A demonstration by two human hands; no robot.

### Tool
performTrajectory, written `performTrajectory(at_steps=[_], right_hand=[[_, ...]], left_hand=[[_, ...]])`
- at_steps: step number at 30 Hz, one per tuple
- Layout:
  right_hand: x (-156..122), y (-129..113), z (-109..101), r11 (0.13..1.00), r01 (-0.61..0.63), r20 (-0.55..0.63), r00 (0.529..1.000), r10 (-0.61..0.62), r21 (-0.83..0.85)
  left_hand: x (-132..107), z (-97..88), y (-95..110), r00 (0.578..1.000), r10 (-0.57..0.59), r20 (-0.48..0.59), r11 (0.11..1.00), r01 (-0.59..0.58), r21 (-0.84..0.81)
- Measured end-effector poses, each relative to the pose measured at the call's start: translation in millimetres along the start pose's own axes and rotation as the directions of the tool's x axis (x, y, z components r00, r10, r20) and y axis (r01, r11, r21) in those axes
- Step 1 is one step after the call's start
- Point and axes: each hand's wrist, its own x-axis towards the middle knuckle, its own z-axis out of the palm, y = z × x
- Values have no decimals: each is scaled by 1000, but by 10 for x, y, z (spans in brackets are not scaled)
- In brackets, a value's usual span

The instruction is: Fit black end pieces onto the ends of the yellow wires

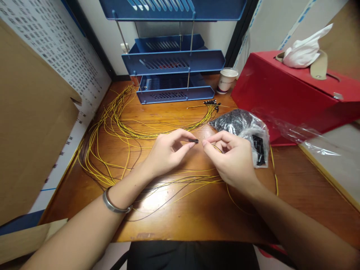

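Note:
Between the thumb and forefinger of my left hand (170, 150) is a small black connector housing (193, 141), its end pointing right. My right hand (232, 155) pinches a thin yellow wire (217, 149); the wire's tip is hidden by the fingers. A small gap separates the fingertips of both hands. Behind and under them, a long bundle of yellow and dark wires (123, 129) loops over the wooden table (180, 228). Black ends (213, 104) cluster at the bundle's far right. Beside my right hand lies a clear plastic bag (244, 122) with black parts (258, 150) inside.
Blue stacked trays (174, 62) stand at the back, with a paper cup (226, 80) at their right. A red tissue box (284, 90) occupies the right side. Cardboard (30, 120) leans along the left, and the table's front edge is near my lap.

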Motion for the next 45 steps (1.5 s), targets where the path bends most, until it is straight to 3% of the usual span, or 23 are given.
performTrajectory(at_steps=[13, 27, 45], right_hand=[[-15, 19, 9, 997, 52, -19, 998, -53, -49], [-12, -1, -3, 1000, -17, 28, 999, 17, -4], [2, 10, 1, 1000, 1, 28, 1000, -1, 10]], left_hand=[[-2, 9, -8, 997, 70, -21, 997, -69, 32], [1, 10, -15, 994, 97, -57, 995, -95, 34], [7, 19, -1, 982, 171, -78, 984, -167, 58]])
